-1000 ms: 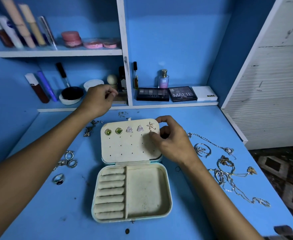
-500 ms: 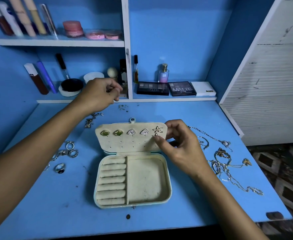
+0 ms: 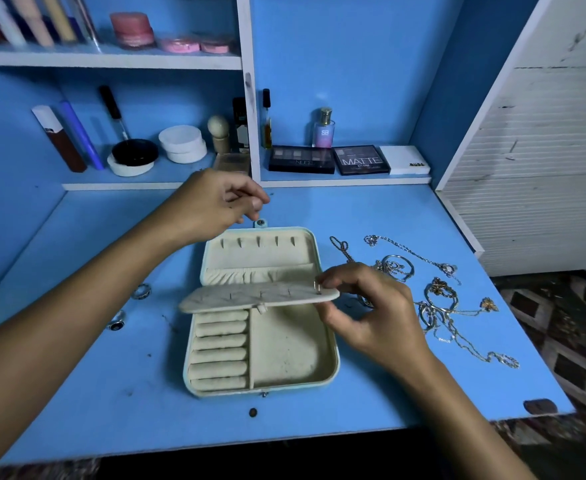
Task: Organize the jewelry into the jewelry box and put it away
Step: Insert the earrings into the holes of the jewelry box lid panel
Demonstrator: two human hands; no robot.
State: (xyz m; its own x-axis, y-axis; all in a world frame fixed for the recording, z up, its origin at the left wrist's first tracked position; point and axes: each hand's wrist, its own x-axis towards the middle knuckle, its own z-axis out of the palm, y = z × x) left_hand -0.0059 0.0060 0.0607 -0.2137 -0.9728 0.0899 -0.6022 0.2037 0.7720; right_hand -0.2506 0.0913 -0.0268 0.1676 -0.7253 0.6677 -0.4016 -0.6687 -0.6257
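The cream jewelry box [image 3: 291,355] lies open on the blue desk, its lid [image 3: 260,258] flat behind with hooks and a gathered pocket. The earring panel [image 3: 250,297] is tipped forward over the tray, back side up, with earring posts poking through. My right hand [image 3: 364,313] pinches the panel's right end. My left hand [image 3: 215,202] hovers above the lid's far left corner, fingers curled with thumb and fingertips pinched together; I cannot see anything in them. Silver chains and bracelets [image 3: 433,299] lie tangled to the right. Two rings [image 3: 141,291] [image 3: 116,322] lie left of the box.
Eyeshadow palettes [image 3: 329,160], a perfume bottle [image 3: 323,129], jars [image 3: 182,143] and tubes crowd the shelves behind. A white slatted door [image 3: 544,150] stands at the right. The desk's front edge [image 3: 284,441] is near me. A small dark bead [image 3: 252,412] lies before the box.
My right hand has folded the earring panel forward and down, uncovering the lid's inside and hiding the earring faces. My left hand has drifted right, toward the lid's snap tab.
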